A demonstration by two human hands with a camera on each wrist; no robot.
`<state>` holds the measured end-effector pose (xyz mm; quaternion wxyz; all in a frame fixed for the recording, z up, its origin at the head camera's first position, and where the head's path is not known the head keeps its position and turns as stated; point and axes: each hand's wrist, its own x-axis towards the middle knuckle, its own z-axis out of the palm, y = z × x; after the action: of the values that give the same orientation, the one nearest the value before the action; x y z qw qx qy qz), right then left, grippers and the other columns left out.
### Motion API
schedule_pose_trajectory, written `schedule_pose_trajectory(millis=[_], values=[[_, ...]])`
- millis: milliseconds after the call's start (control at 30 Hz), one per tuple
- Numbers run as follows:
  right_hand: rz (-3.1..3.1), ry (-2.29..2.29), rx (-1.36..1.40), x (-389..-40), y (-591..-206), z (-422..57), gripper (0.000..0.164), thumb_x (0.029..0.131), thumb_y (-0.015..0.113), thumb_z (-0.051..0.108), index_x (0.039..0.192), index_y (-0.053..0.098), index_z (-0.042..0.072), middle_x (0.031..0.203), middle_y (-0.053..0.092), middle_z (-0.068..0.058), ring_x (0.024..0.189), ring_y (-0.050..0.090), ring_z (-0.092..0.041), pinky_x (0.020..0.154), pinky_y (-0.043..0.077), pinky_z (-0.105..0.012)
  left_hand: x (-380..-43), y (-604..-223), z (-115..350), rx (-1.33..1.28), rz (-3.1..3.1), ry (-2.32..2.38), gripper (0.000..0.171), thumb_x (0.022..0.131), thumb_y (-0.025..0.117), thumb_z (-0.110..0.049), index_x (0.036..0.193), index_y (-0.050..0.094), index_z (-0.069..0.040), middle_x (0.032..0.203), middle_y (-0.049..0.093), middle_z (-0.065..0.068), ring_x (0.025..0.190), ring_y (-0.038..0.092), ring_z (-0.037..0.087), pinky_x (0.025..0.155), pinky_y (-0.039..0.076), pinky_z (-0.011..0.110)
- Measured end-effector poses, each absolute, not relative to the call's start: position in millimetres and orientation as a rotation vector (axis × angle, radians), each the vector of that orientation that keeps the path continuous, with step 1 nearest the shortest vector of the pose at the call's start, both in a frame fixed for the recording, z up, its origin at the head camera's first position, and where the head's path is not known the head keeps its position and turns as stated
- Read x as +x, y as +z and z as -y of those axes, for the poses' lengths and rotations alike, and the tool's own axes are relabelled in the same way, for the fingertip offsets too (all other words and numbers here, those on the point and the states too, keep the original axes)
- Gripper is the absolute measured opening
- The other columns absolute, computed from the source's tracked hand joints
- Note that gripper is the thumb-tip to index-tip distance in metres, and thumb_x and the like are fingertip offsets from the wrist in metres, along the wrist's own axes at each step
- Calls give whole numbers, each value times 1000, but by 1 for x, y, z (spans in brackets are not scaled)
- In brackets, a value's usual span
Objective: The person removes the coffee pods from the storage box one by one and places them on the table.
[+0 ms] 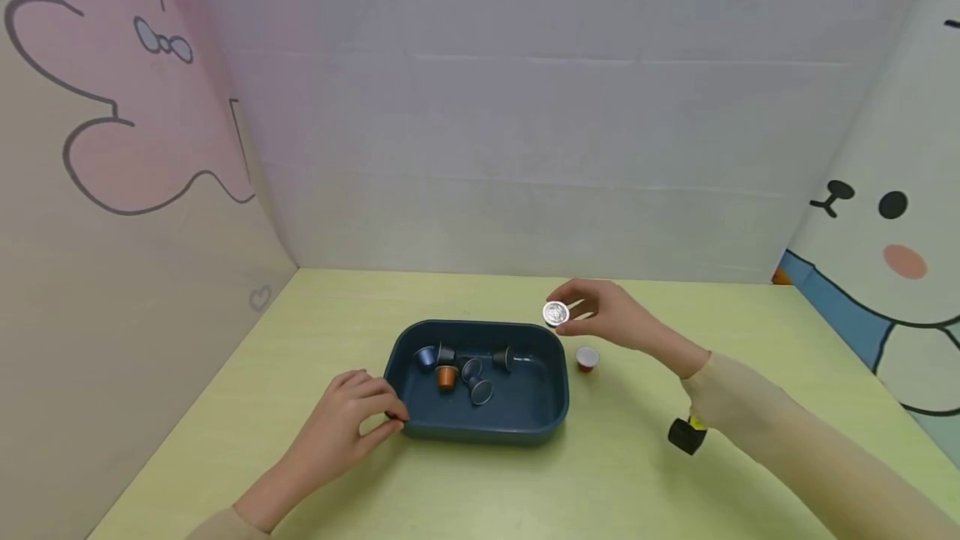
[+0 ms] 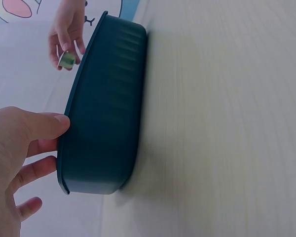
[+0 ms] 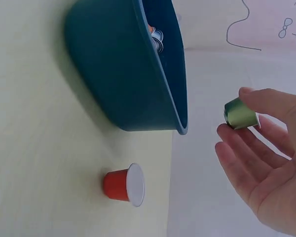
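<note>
My right hand (image 1: 609,313) pinches a green coffee capsule (image 3: 240,114) between thumb and fingers. It holds the capsule above the far right corner of a dark teal plastic bin (image 1: 480,433), silver lid turned toward the head camera. My left hand (image 1: 351,413) grips the bin's near left rim, thumb outside and fingers behind the edge in the left wrist view. Inside the bin lie several capsules: an orange capsule (image 1: 446,378), a blue capsule (image 1: 426,357) and dark and grey ones, mostly in the left half.
A red capsule (image 1: 587,359) with a pale lid stands on the light wood-look table (image 1: 600,482), just right of the bin. White sheets with cartoon drawings (image 1: 525,148) enclose the back and sides. A small black box (image 1: 686,436) hangs at the right wrist.
</note>
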<state>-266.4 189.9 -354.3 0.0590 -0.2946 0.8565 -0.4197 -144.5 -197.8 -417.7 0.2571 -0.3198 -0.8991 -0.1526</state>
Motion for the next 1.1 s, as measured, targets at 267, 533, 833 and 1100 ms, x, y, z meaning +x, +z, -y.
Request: schedule_pose_trajectory(millis=[267, 533, 833, 1100], values=[[-2590, -1377, -742, -261, -362, -207, 44, 87, 76, 12, 128, 61, 5, 121, 65, -20, 105, 71, -32, 84, 59, -27, -143, -418, 197, -850, 2430, -424, 24, 72, 88, -19, 81, 70, -33, 85, 62, -25, 83, 56, -1, 92, 48, 46], [-2603, -1395, -704, -255, -371, -223, 45, 88, 75, 12, 129, 60, 2, 122, 65, -21, 106, 70, -34, 82, 58, -25, -142, -418, 196, -833, 2440, -422, 28, 69, 89, -17, 81, 69, -33, 84, 62, -25, 83, 55, -1, 91, 48, 45], [-2657, -1402, -653, -249, -378, -238, 44, 86, 77, 14, 125, 61, 1, 119, 66, -20, 103, 71, -31, 80, 57, -22, -142, -418, 197, -829, 2468, -421, 28, 71, 88, -16, 82, 69, -34, 85, 61, -26, 84, 56, -2, 93, 47, 46], [-2673, -1396, -553, -248, -385, -247, 45, 88, 76, 18, 126, 60, 0, 121, 65, -23, 105, 70, -33, 80, 58, -26, -142, -419, 197, -814, 2482, -434, 27, 72, 88, -18, 82, 69, -34, 85, 61, -26, 83, 55, -3, 93, 47, 45]])
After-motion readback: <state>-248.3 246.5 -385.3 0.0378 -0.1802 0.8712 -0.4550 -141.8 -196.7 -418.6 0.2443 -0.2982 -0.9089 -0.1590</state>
